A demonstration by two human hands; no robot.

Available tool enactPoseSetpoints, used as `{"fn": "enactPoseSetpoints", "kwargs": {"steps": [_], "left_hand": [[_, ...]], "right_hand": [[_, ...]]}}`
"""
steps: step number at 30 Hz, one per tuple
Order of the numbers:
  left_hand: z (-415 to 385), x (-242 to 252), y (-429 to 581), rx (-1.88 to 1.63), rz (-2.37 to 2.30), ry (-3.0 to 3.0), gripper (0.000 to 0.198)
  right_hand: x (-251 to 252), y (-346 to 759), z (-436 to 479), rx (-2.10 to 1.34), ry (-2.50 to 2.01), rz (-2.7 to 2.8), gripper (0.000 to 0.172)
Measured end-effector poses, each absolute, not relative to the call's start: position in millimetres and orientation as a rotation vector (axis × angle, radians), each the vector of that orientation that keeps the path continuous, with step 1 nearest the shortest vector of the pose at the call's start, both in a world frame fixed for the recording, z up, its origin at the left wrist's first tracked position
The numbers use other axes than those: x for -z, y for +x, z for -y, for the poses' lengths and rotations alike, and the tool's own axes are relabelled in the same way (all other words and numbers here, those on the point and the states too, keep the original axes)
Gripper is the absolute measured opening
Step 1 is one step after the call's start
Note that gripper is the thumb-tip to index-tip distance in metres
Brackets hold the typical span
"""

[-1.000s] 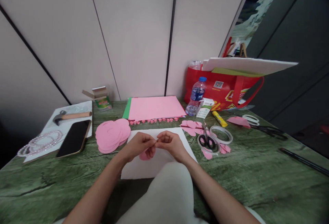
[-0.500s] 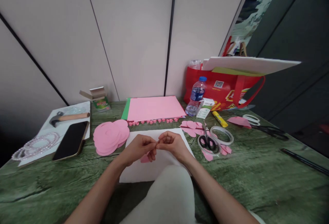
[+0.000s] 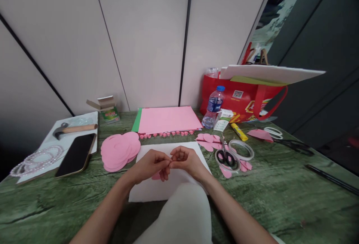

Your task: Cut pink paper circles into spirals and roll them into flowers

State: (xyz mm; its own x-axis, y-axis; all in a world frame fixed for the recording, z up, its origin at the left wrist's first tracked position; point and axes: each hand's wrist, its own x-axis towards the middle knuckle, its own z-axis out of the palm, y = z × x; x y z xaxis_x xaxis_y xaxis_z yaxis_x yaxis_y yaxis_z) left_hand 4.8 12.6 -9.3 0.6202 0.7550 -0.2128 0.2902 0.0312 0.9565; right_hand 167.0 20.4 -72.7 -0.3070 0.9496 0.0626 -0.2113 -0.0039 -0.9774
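Note:
Over a white sheet [image 3: 176, 188] my left hand [image 3: 153, 165] and my right hand [image 3: 186, 160] meet, fingertips pinched together. Whatever lies between the fingertips is too small or too hidden to make out. A pink paper piece [image 3: 156, 176] shows just below my left fingers; I cannot tell whether it rests on the sheet or is held. To the left of the sheet is a pile of pink paper spirals [image 3: 119, 152]. Small rolled pink paper flowers [image 3: 168, 134] stand in a row beyond it, before a stack of pink paper [image 3: 168, 119].
Black-handled scissors [image 3: 226, 156], tape rolls [image 3: 243, 150] and pink petals [image 3: 207, 138] lie on the right. Behind them stand a water bottle [image 3: 214, 107] and a red bag [image 3: 244, 96]. A phone [image 3: 77, 154], hammer [image 3: 75, 128] and bead strings [image 3: 42, 158] lie left. My knee [image 3: 187, 214] rises in front.
The view has shifted slightly. My hands stay together over the white sheet, with only slight movement of the fingers.

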Motion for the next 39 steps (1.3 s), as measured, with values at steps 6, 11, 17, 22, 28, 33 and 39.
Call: {"fn": "enactPoseSetpoints", "kwargs": {"steps": [6, 11, 17, 22, 28, 33, 39], "left_hand": [[-13.6, 13.0, 1.5, -0.421, -0.862, 1.518, 0.024], [-12.5, 16.0, 1.0, -0.378, -0.807, 1.484, 0.026], [-9.6, 15.7, 3.8, -0.33, -0.821, 1.455, 0.031], [-11.2, 19.9, 5.2, -0.385, -0.939, 1.497, 0.028], [-19.6, 28.1, 2.0, -0.64, -1.039, 1.496, 0.026], [-19.5, 31.0, 7.1, -0.679, -1.135, 1.515, 0.027], [-15.9, 28.0, 11.5, -0.713, -1.124, 1.517, 0.031]], "right_hand": [[74.4, 164.8, -20.2, -1.537, -0.849, 1.337, 0.04], [70.9, 165.2, -17.0, -1.595, -0.801, 1.378, 0.044], [69.6, 163.1, -14.8, -1.584, -0.783, 1.474, 0.05], [74.1, 159.6, -16.3, -1.462, -0.849, 1.431, 0.041], [68.6, 158.6, -14.7, -1.421, -0.848, 1.318, 0.025], [70.7, 156.2, -12.8, -1.217, -0.937, 1.339, 0.016], [74.4, 153.3, -10.9, -0.921, -0.975, 1.429, 0.012]]}}
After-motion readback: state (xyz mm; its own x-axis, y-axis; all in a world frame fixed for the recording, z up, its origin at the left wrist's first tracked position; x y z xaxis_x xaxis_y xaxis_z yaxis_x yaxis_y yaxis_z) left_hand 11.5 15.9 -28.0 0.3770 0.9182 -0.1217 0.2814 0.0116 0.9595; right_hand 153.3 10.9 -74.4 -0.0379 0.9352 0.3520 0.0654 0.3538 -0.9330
